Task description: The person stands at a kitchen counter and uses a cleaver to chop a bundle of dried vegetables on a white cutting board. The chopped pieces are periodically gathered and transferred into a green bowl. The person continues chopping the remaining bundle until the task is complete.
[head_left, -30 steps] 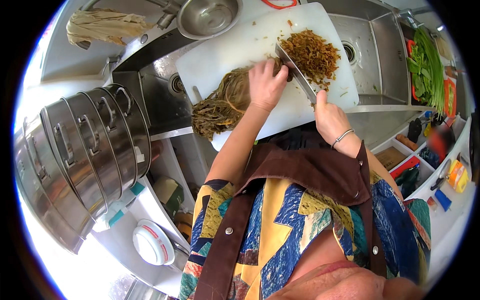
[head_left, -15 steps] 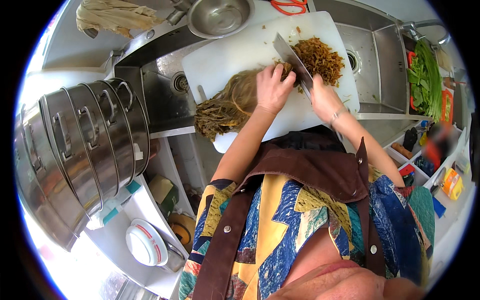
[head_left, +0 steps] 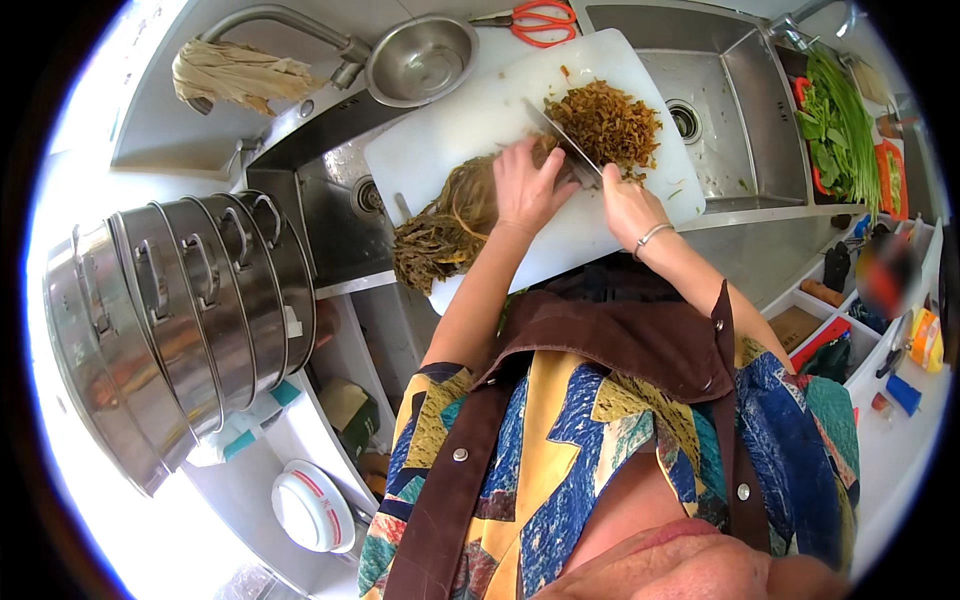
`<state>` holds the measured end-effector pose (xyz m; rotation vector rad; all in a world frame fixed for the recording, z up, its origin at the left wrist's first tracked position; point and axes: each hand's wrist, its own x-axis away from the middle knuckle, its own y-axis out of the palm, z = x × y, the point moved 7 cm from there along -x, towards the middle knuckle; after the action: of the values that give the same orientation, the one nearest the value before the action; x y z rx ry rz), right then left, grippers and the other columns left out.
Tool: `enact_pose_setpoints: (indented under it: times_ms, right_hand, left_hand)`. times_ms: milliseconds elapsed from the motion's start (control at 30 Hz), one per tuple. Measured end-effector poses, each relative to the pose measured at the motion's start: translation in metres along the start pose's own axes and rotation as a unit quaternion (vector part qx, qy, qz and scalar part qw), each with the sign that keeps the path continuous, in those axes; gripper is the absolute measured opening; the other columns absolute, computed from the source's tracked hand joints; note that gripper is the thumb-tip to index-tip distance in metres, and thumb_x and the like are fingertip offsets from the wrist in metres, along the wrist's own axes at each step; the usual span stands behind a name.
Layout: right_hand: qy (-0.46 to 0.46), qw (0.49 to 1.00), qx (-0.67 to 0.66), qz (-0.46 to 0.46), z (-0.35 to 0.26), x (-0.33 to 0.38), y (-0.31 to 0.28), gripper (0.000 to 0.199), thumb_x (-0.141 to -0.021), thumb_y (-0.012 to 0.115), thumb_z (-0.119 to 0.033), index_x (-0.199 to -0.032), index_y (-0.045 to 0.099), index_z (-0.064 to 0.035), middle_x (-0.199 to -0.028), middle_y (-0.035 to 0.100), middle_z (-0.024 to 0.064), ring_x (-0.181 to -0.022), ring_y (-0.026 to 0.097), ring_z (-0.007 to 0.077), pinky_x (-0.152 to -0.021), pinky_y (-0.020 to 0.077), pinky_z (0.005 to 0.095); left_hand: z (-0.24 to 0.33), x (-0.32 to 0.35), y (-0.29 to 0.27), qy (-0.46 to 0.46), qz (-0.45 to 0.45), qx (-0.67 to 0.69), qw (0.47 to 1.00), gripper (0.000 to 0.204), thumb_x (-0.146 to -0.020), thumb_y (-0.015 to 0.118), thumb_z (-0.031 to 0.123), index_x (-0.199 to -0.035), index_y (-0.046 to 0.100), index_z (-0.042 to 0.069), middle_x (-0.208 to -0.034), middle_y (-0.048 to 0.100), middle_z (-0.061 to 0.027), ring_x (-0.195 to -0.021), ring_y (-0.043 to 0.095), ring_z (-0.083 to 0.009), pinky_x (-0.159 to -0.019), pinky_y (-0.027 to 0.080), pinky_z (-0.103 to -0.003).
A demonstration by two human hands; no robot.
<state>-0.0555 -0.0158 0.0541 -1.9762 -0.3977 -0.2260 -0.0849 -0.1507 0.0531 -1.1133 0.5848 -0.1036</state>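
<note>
A bunch of brownish pickled greens (head_left: 446,218) lies across the left half of a white cutting board (head_left: 590,232). My left hand (head_left: 524,186) presses down on its right end, fingers curled over the leaves. In my right hand (head_left: 632,208) is the handle of a kitchen knife (head_left: 572,141). The blade points away from me and stands nearly edge-up, just right of my left fingertips. Against its right side sits a heap of chopped pickled greens (head_left: 612,122). The handle is mostly hidden in my grip.
The board bridges a steel sink, with a basin (head_left: 728,110) at right. Beyond it are a metal bowl (head_left: 422,62) and red-handled scissors (head_left: 540,22). Stacked steel pots (head_left: 180,310) stand left. Fresh greens (head_left: 842,135) lie far right. A white bowl (head_left: 308,508) rests on a lower shelf.
The blade has turned from showing its broad face to nearly edge-on, and my right hand has shifted slightly left. My left fingers have spread a little. The whole view has tilted slightly.
</note>
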Motion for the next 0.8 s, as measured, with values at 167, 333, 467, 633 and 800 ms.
enact_pose_setpoints:
  times_ms: [167, 333, 467, 633, 800]
  right_hand:
    - [0.035, 0.999, -0.02, 0.001, 0.02, 0.011, 0.0, 0.017, -0.082, 0.04, 0.0, -0.098, 0.038, 0.0042, -0.079, 0.061, 0.0296, -0.078, 0.062, 0.0447, -0.069, 0.0479, 0.0508]
    - [0.003, 1.0, -0.01, 0.01, 0.024, 0.02, -0.009, 0.017, -0.082, 0.042, -0.001, -0.098, 0.038, 0.0039, -0.076, 0.061, 0.0284, -0.076, 0.062, 0.0441, -0.067, 0.0476, 0.051]
    - [-0.037, 0.999, 0.02, 0.024, 0.012, 0.033, -0.033, 0.014, -0.083, 0.042, -0.003, -0.096, 0.038, 0.003, -0.072, 0.061, 0.0272, -0.072, 0.061, 0.0437, -0.063, 0.0482, 0.0505]
    - [-0.104, 0.991, 0.072, 0.035, -0.002, 0.039, -0.049, 0.012, -0.084, 0.042, -0.003, -0.094, 0.038, 0.0018, -0.069, 0.061, 0.0237, -0.068, 0.062, 0.0405, -0.059, 0.0497, 0.0472]
    - [-0.154, 0.977, 0.143, 0.03, -0.007, 0.038, -0.049, 0.013, -0.083, 0.044, -0.003, -0.094, 0.04, 0.001, -0.064, 0.061, 0.0183, -0.062, 0.062, 0.0362, -0.054, 0.0494, 0.044]
  left_hand:
    - [-0.009, -0.002, 0.01, -0.02, -0.019, -0.015, 1.0, 0.046, -0.066, 0.076, 0.027, -0.108, 0.057, 0.02, -0.117, 0.046, -0.0162, -0.106, 0.047, -0.034, -0.087, 0.037, -0.044]
    - [0.002, 0.011, 0.011, 0.052, -0.059, 0.02, 0.997, 0.045, -0.067, 0.076, 0.023, -0.108, 0.057, 0.019, -0.12, 0.047, -0.0168, -0.107, 0.047, -0.0343, -0.089, 0.038, -0.043]
    - [0.012, 0.007, -0.01, 0.033, -0.008, 0.07, 0.997, 0.045, -0.067, 0.074, 0.02, -0.108, 0.056, 0.017, -0.118, 0.048, -0.0157, -0.106, 0.047, -0.0329, -0.087, 0.038, -0.042]
    - [0.007, 0.006, -0.016, 0.023, 0.022, 0.064, 0.997, 0.04, -0.07, 0.07, 0.017, -0.107, 0.055, 0.01, -0.108, 0.051, -0.0108, -0.096, 0.048, -0.0316, -0.08, 0.039, -0.042]
    - [0.005, 0.007, -0.004, 0.034, 0.028, 0.023, 0.999, 0.034, -0.068, 0.069, 0.017, -0.099, 0.057, 0.013, -0.099, 0.054, -0.0089, -0.093, 0.05, -0.0319, -0.077, 0.04, -0.043]
